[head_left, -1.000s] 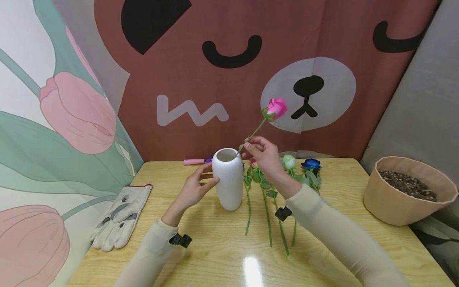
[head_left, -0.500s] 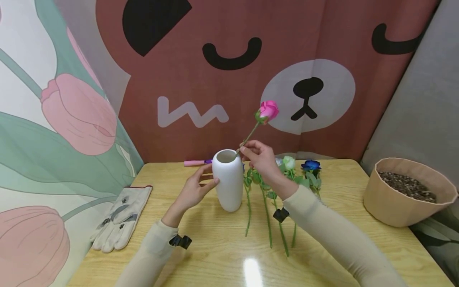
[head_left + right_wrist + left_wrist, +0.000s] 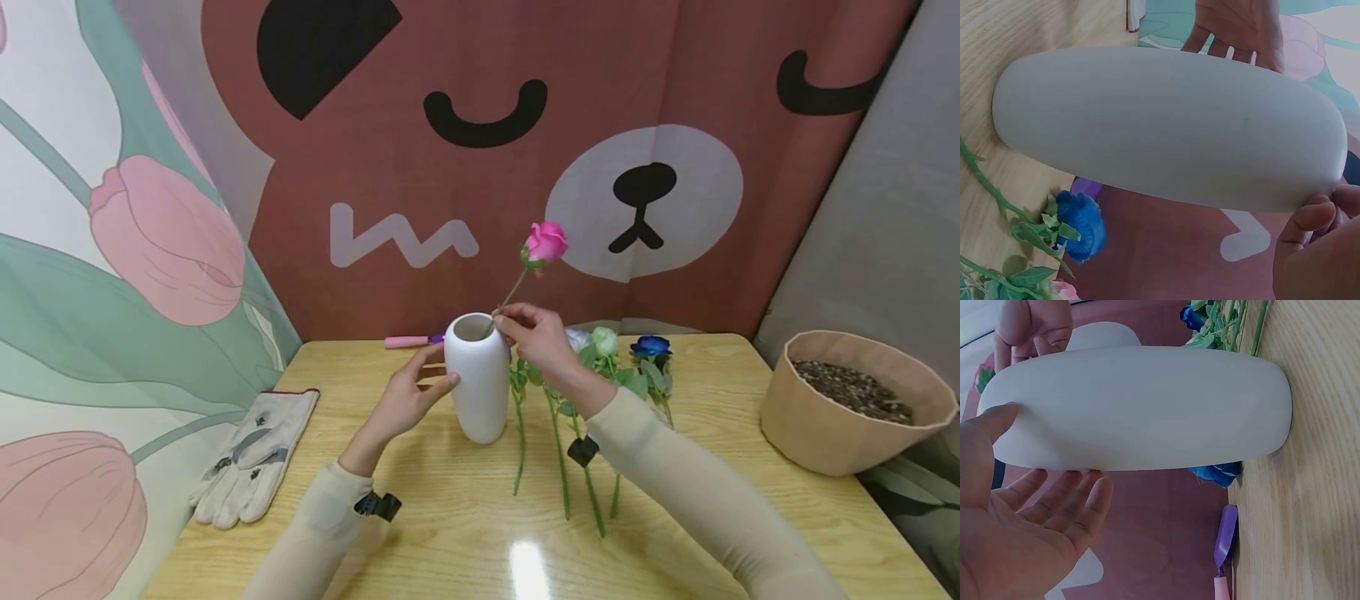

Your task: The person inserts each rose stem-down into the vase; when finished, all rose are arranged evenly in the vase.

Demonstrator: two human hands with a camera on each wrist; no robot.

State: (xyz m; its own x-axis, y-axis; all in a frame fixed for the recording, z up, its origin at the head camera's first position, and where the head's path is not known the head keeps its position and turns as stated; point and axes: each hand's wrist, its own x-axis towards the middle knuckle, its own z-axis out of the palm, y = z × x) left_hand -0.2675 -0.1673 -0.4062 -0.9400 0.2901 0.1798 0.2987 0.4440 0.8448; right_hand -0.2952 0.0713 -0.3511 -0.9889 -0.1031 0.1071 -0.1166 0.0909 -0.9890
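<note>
While several flowers (image 3: 570, 433) lie waiting on the near wooden table (image 3: 450, 542), the left hand (image 3: 408, 396) steadies the white vase (image 3: 477, 379) with spread fingers, and the right hand (image 3: 536, 333) pinches the pink rose (image 3: 545, 242) by its stem, partly entered at the vase's mouth. Gloves (image 3: 251, 454) lie left, a pot of soil (image 3: 855, 400) right, and a bear-face curtain (image 3: 525, 150) hangs behind.

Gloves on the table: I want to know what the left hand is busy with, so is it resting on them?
No. In the head view the left hand touches the side of the white vase, while the gloves lie apart near the table's left edge.
</note>
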